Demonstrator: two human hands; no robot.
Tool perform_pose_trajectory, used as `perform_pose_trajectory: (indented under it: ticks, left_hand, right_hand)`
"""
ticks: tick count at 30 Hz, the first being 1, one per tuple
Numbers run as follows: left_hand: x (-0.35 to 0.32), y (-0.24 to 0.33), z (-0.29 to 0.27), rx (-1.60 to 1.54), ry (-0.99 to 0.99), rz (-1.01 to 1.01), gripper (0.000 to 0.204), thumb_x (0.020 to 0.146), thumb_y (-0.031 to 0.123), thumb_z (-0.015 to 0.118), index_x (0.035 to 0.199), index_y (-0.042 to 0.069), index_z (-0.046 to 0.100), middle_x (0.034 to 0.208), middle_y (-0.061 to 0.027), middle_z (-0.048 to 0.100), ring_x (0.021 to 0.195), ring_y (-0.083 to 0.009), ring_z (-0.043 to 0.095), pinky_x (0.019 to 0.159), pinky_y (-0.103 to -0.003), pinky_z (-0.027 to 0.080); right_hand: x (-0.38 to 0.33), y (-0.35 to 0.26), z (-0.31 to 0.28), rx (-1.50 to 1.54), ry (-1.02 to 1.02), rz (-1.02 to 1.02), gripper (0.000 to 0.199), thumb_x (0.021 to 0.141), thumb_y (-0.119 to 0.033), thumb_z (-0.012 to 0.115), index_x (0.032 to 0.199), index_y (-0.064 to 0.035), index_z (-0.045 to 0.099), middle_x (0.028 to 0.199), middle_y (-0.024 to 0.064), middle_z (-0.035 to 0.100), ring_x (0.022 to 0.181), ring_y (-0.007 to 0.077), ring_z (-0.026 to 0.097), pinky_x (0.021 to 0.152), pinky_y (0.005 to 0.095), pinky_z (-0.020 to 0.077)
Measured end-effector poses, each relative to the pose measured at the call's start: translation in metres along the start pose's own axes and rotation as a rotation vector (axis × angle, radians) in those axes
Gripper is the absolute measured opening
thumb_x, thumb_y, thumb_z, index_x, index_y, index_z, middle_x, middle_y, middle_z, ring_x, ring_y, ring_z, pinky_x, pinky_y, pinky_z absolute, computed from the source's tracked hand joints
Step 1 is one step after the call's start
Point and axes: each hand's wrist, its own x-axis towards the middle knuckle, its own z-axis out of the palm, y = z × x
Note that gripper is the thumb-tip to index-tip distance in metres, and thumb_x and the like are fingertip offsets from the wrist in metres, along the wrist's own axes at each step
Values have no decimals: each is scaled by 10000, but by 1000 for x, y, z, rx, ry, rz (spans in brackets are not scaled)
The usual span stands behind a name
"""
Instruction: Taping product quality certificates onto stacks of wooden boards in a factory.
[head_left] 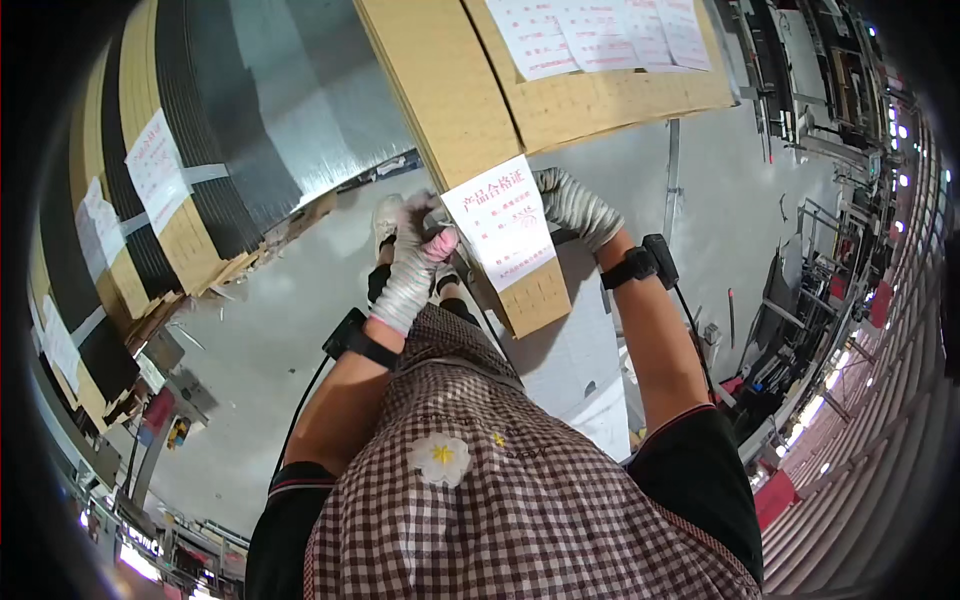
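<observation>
You are looking straight down your own body at both gloved hands, raised in front of your chest against the near end of a long, flat cardboard-wrapped bundle [455, 110]. The bundle runs away from you toward the top of the view, and its near end hangs just above your checked apron [500, 480].

Your left hand [415, 262], in a striped knit glove with pink fingertips, comes up from the lower left with the forearm bare and a black wrist device [352, 340] strapped on. The wrist is bent upward and the fingers are curled tight at the left edge of the bundle's end, pinching something small and pale there; what it is cannot be made out.

Your right hand [578, 208], in a matching glove, reaches up from the lower right with the elbow bent and a second black wrist band [640, 265] on it. Its fingers wrap around the right edge of the bundle, closed on the cardboard beside a white paper label [500, 222] with red print that covers the end face between your two hands.

More white sheets [600, 35] are stuck on a wider cardboard pack at the top. To the left stands a stack of dark and tan banded bundles [170, 180] with their own labels. Below lies a grey concrete floor [280, 310], and your white shoe [385, 215] shows just beside the left hand.
</observation>
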Motion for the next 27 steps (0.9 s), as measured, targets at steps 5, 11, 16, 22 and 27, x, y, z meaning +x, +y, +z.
perform_pose_trajectory:
  ticks: [5, 11, 16, 22, 27]
  left_hand:
    - [39, -2, -21, -99, -477, -217, 1022, 648, 533, 920, 1441, 38, 507, 1359, -76, 624, 1263, -210, 576, 1068, -378, 464]
    - [60, 6, -40, 390, -534, -149, 750, 715, 446, 888, 1294, 44, 633, 1087, -6, 689, 1017, -126, 620, 905, -318, 509]
    - [11, 85, -31, 908, -90, -138, 278, 786, -11, 808, 1041, 16, 700, 914, -2, 667, 893, -106, 621, 781, -309, 536]
    - [-48, 150, 62, 616, -527, 572, 232, 769, 1, 745, 742, 38, 517, 753, -63, 556, 717, -190, 581, 654, -322, 477]
    - [-37, 148, 120, 1252, -359, 553, 243, 798, 225, 733, 983, 79, 670, 941, -104, 653, 839, -315, 646, 773, -391, 530]
  right_hand:
    - [-12, -39, 24, 255, 214, 212, 380, 911, -204, 763, 1212, 8, 667, 1108, 55, 728, 1004, 150, 666, 894, 305, 540]
    - [-47, -119, 131, -591, 856, 21, 858, 752, -198, 868, 1408, 93, 398, 1286, 267, 575, 1164, 341, 596, 956, 431, 508]
    - [-31, -91, 163, -981, 887, -38, 939, 709, -233, 857, 1434, 91, 356, 1313, 316, 516, 1164, 463, 550, 997, 504, 460]
    - [-30, -110, 151, -974, 867, -240, 1015, 701, -304, 859, 1479, 51, 313, 1356, 266, 498, 1189, 399, 547, 982, 502, 459]
    - [-77, -175, 111, -901, 640, -411, 787, 651, -316, 892, 1266, 11, 525, 843, 109, 681, 854, 300, 681, 903, 463, 501]
